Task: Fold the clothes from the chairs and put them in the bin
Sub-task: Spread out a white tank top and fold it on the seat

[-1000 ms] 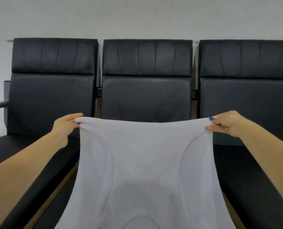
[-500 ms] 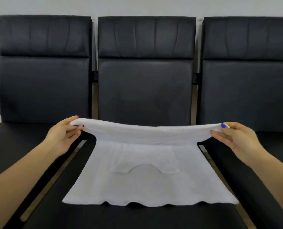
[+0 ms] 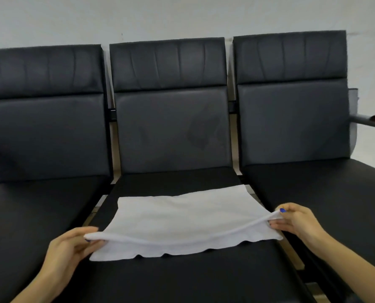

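Note:
A white garment (image 3: 182, 217) lies folded in half on the middle chair's seat (image 3: 182, 278). Its upper layer is drawn toward me, over the wavy hem. My left hand (image 3: 70, 248) pinches the near left corner of that upper layer. My right hand (image 3: 296, 221) pinches the near right corner, held a little above the seat. The fold line runs along the far side of the garment. No bin is in view.
Three black leather chairs stand side by side against a pale wall. The left seat (image 3: 29, 215) and right seat (image 3: 326, 193) flank the garment. An armrest (image 3: 372, 121) juts out at the far right. Narrow gaps separate the seats.
Both hands brought the garment's held edge down and toward me, laying it over the lower part on the seat. The garment went from hanging to folded in half.

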The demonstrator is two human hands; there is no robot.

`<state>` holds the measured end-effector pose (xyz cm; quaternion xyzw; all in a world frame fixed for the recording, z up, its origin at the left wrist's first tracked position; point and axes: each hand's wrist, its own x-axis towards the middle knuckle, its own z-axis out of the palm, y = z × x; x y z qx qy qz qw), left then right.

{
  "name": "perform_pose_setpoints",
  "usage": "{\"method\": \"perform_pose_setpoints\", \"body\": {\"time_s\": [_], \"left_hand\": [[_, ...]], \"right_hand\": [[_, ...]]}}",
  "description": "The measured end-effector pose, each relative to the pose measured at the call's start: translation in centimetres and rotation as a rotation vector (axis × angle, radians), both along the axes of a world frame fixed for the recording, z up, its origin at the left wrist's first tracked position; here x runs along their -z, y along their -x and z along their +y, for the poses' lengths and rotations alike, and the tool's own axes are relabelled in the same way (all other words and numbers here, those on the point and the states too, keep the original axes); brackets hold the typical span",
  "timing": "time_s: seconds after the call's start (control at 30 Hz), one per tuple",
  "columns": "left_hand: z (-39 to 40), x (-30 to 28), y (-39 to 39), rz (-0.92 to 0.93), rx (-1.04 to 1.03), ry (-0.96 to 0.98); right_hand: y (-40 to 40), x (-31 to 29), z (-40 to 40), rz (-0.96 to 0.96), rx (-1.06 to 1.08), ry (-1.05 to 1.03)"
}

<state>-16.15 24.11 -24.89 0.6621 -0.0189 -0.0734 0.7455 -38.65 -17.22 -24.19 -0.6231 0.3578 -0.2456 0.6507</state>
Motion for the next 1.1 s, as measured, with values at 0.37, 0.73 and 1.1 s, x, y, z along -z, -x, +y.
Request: {"method": "perform_pose_setpoints", "body": {"time_s": [0.37,0.73,1.1], "left_hand": [[0.2,0.6,1.4,-0.255,-0.143,-0.287],[-5.1,-0.2,1.9,-0.772,0.172,-0.91],[-7.0,0.7,2.9,-0.444,0.779,-1.452]], "right_hand": [[0.2,0.7,-0.8,0.264,0.001,0.189],[-0.4,0.5,0.3,0.637,-0.319,0.413],[-0.3,-0.2,-0.1,0.467,-0.271,0.107]]}}
